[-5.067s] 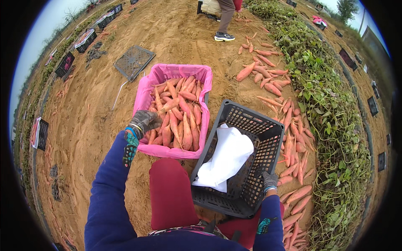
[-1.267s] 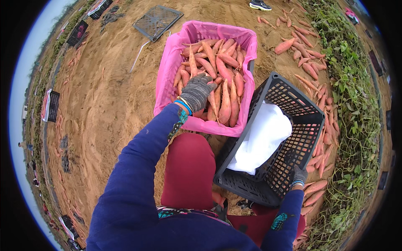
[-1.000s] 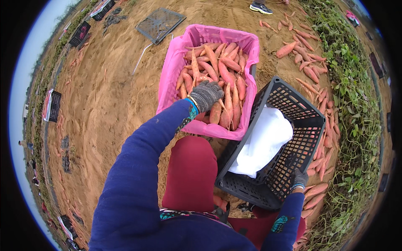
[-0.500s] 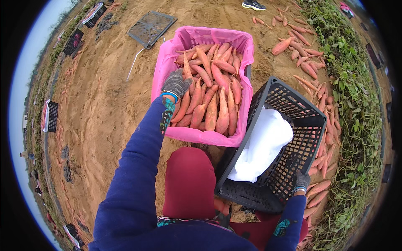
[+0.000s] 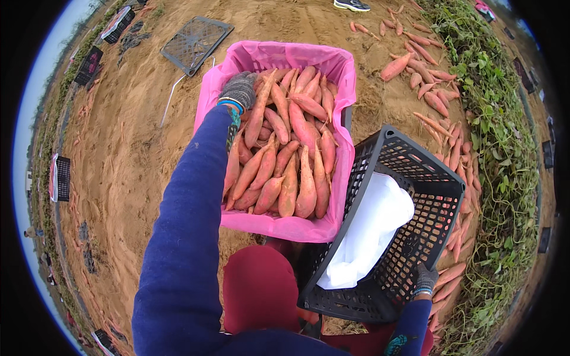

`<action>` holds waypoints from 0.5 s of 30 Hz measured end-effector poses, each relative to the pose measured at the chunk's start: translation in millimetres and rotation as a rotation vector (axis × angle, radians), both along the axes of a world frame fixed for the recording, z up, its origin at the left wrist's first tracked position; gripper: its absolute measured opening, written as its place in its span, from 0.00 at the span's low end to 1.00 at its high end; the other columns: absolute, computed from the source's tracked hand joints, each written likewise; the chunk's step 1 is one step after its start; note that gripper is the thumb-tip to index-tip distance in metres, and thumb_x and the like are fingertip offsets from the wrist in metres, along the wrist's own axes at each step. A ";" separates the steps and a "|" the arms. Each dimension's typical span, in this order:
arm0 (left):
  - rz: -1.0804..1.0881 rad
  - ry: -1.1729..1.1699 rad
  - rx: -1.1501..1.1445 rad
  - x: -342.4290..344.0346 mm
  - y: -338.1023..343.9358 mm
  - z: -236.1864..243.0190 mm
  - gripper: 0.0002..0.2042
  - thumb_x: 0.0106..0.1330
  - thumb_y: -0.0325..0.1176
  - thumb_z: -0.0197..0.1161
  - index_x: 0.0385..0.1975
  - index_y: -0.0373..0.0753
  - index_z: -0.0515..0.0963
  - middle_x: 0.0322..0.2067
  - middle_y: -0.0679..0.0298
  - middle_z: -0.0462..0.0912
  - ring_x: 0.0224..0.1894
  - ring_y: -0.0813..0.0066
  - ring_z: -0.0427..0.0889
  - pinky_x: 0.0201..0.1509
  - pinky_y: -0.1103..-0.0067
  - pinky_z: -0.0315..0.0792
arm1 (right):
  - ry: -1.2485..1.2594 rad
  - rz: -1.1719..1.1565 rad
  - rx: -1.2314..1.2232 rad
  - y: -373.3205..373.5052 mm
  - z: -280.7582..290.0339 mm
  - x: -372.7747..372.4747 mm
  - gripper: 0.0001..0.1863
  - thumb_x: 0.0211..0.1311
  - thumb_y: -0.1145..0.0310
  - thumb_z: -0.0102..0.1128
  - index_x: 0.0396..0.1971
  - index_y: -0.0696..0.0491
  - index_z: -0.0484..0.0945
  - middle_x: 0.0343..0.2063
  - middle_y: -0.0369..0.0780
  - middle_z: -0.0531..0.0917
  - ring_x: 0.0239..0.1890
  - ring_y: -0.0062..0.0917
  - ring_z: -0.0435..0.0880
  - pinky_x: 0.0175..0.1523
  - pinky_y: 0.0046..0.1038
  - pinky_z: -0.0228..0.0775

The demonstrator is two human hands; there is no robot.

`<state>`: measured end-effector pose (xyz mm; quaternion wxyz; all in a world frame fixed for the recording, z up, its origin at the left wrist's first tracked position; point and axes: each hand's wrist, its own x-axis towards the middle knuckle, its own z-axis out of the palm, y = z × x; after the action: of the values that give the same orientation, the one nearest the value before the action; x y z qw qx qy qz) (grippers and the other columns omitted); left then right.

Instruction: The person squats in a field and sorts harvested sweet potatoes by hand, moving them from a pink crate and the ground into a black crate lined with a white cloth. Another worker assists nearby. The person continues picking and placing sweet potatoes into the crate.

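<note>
A crate lined with pink plastic (image 5: 205, 118) stands in front of me, heaped with sweet potatoes (image 5: 306, 184). My left hand (image 5: 238, 90), in a grey knit glove, reaches to its far left part. The fingers curl down against a long sweet potato (image 5: 257, 113), and the fingertips are partly hidden. To the right, a black plastic crate (image 5: 436, 204) is tilted toward me, with a white cloth or sheet (image 5: 371, 228) inside. My right hand (image 5: 426, 279), gloved too, is closed on this crate's near right edge.
Loose sweet potatoes (image 5: 436, 104) lie in a row along green vines (image 5: 499, 148) on the right. A dark mesh panel (image 5: 197, 44) lies on the sandy soil beyond the pink-lined crate. More crates (image 5: 60, 178) stand far left. A shoe (image 5: 351, 5) shows at the top.
My left hand has moved farther out and slightly left over the heap, and a long sweet potato beside it lies differently. The pink-lined crate appears lower and larger. My right hand keeps the black crate.
</note>
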<state>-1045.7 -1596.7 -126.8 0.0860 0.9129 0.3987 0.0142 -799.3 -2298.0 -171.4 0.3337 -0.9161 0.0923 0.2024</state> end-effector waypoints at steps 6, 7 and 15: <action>0.064 0.487 0.024 24.0 -6.6 20.9 0.29 0.63 0.49 0.52 0.63 0.45 0.62 0.57 0.48 0.69 0.58 0.49 0.71 0.62 0.62 0.65 | -0.058 0.002 -0.072 3.3 0.0 -1.4 0.14 0.51 0.71 0.65 0.38 0.62 0.80 0.25 0.39 0.83 0.23 0.24 0.79 0.29 0.24 0.72; 0.101 0.459 -0.026 22.6 -17.1 30.2 0.29 0.63 0.50 0.52 0.63 0.44 0.62 0.57 0.47 0.69 0.58 0.48 0.71 0.61 0.61 0.65 | -0.039 -0.005 -0.024 4.2 0.2 -1.7 0.14 0.51 0.71 0.65 0.38 0.62 0.80 0.25 0.39 0.83 0.23 0.24 0.79 0.29 0.24 0.72; 0.478 -0.060 -0.137 -1.0 -54.2 0.4 0.27 0.64 0.45 0.52 0.63 0.47 0.60 0.57 0.39 0.65 0.56 0.43 0.71 0.58 0.58 0.68 | -0.055 0.021 -0.165 9.2 9.3 -1.8 0.14 0.51 0.70 0.66 0.36 0.62 0.81 0.24 0.38 0.84 0.24 0.23 0.79 0.30 0.25 0.71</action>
<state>-1046.7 -1650.9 -126.4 0.1535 0.7839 0.6006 0.0342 -801.1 -2288.8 -162.1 0.2575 -0.9465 0.0899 0.1725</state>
